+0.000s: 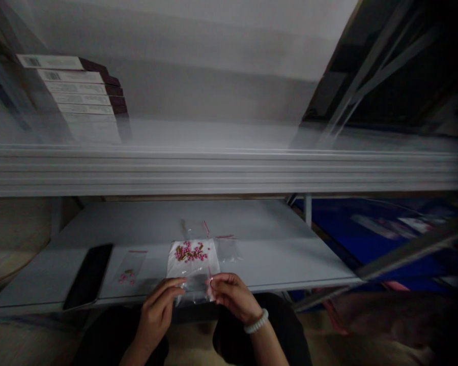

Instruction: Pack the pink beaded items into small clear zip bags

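Observation:
A small clear zip bag (195, 291) with a red strip is stretched between my hands at the table's front edge. My left hand (158, 305) pinches its left end. At the end with the red strip, my right hand (234, 295) grips it; a pale beaded bracelet circles that wrist. Just beyond the bag lies a white sheet (175, 267) bearing a pile of pink and gold beads (192, 251). Another clear bag (229, 249) rests right of the sheet, and one more (196, 229) sits behind it. Whether the held bag contains anything is unclear.
Left of the sheet, a clear bag (129, 269) holds several pink beads. A dark phone (88, 277) lies farther left on the grey table (137, 218). Above runs a shelf edge (229, 170), with stacked boxes (84, 89) upon it. Blue material (339, 229) is at right.

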`<state>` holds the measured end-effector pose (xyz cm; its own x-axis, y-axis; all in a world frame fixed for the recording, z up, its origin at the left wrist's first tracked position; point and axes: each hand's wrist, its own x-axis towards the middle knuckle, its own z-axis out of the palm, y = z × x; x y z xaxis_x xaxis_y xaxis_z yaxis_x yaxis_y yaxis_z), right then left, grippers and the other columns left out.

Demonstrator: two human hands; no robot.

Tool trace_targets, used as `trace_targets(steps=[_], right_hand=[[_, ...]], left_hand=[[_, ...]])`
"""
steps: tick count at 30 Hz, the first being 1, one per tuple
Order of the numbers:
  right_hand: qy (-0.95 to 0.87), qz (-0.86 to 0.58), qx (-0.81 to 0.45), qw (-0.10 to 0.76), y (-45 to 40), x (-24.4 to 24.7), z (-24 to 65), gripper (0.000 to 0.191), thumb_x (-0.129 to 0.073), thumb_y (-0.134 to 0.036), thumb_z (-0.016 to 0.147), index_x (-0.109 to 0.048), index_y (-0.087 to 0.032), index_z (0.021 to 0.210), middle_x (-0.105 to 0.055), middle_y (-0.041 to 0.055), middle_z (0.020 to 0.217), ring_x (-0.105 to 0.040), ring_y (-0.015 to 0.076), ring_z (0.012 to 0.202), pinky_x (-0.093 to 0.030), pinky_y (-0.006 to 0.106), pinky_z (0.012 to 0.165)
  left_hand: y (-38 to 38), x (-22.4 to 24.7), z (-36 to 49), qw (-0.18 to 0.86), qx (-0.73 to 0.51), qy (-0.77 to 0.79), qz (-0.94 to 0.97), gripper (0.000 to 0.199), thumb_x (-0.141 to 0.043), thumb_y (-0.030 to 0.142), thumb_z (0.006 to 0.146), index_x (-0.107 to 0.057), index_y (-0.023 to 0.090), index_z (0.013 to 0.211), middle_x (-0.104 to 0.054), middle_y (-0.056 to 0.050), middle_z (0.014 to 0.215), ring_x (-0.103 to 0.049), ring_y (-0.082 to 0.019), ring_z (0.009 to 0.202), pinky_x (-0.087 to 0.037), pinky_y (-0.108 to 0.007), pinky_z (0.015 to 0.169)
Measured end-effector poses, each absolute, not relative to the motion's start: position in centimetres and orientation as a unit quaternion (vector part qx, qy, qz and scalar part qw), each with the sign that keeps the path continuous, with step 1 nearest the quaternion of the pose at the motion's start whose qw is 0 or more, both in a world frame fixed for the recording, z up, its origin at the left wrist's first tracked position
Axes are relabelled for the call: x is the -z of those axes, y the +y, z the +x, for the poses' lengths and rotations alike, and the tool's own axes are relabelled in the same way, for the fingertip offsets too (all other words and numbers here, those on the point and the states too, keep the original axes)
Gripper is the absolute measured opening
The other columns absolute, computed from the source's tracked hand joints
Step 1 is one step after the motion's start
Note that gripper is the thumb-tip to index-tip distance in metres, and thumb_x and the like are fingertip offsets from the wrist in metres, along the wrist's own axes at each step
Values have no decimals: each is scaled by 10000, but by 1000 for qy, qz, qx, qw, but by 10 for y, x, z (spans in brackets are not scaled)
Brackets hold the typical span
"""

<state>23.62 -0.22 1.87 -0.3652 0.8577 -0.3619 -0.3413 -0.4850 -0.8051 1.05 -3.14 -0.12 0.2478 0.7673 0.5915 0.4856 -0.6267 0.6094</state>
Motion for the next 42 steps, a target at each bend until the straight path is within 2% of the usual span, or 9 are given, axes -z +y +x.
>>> trace_targets(steps=[7, 12, 20, 26, 32, 34, 36, 38, 42], right_hand=[[-362, -456, -719, 378, -11, -23, 214, 302, -810, -369, 571, -683, -111, 663, -640, 22, 589, -564, 74, 501, -396, 148, 443], [-405, -475, -681, 382, -15, -24, 195, 316, -806, -391, 560, -656, -118, 618, -573, -23, 486, -474, 47, 423, -342, 142, 398], [-477, -469, -653, 356, -19, -32, 194, 263, -772, -386, 605, -701, -134, 636, -604, 2, 529, -481, 70, 449, -374, 176, 435], [-578, -529, -490, 382, -26, -42, 191, 79, -630, -166, 650, -650, -145, 577, -593, 1, 542, -504, 105, 525, -390, 206, 519], [-637, -560, -351, 397, -29, -49, 189, 121, -518, -126, 676, -572, -164, 575, -581, 7, 575, -515, 118, 561, -381, 209, 533], [-636, -549, -375, 392, -29, -53, 191, 114, -517, -128, 674, -573, -163, 582, -585, 4, 578, -520, 117, 568, -392, 209, 547], [-627, -532, -418, 387, -28, -56, 192, 102, -523, -132, 672, -575, -161, 590, -584, -2, 577, -518, 112, 568, -400, 207, 554], [-615, -512, -462, 383, -27, -58, 193, 86, -528, -142, 676, -578, -158, 607, -582, -5, 584, -516, 107, 564, -407, 204, 557], [-597, -532, -458, 389, -25, -58, 193, 75, -524, -129, 670, -588, -151, 638, -590, 5, 595, -526, 111, 555, -404, 206, 542]], left_hand=[[-39, -13, 6, 115, -505, 522, 677, 245, -380, 90, 797, -592, 212, 813, -629, -53, 1054, -497, -239, 1131, -405, -435, 958], [-45, -31, 39, 237, -453, 555, 656, 149, -487, 263, 834, -503, 186, 708, -544, 6, 661, -547, -140, 656, -448, -233, 622], [-45, -36, 47, 324, -392, 547, 665, 230, -399, 259, 881, -470, 179, 676, -541, 17, 620, -530, -104, 577, -379, -173, 537], [-49, -30, 45, 212, -317, 592, 710, 111, -452, 121, 734, -491, 188, 654, -562, 25, 570, -549, -119, 517, -340, -198, 513], [-55, -36, 36, 153, -306, 623, 703, 183, -502, 209, 770, -448, 192, 595, -495, 34, 508, -513, -120, 466, -340, -223, 482], [-56, -40, 33, 148, -354, 573, 724, 128, -566, 299, 764, -511, 191, 724, -576, -8, 651, -580, -154, 603, -439, -250, 558], [-55, -42, 31, 136, -391, 516, 750, 447, -674, 371, 682, -525, 160, 1046, -613, -115, 1009, -597, -243, 937, -507, -345, 775], [-52, -40, 32, 120, -398, 488, 767, 774, -732, 366, 625, -388, 157, 1286, -493, -165, 1267, -469, -304, 1181, -441, -447, 959], [-46, -31, 39, 103, -391, 498, 767, 642, -699, 266, 673, -439, 230, 1259, -554, -103, 1197, -487, -287, 1154, -373, -509, 1027]])
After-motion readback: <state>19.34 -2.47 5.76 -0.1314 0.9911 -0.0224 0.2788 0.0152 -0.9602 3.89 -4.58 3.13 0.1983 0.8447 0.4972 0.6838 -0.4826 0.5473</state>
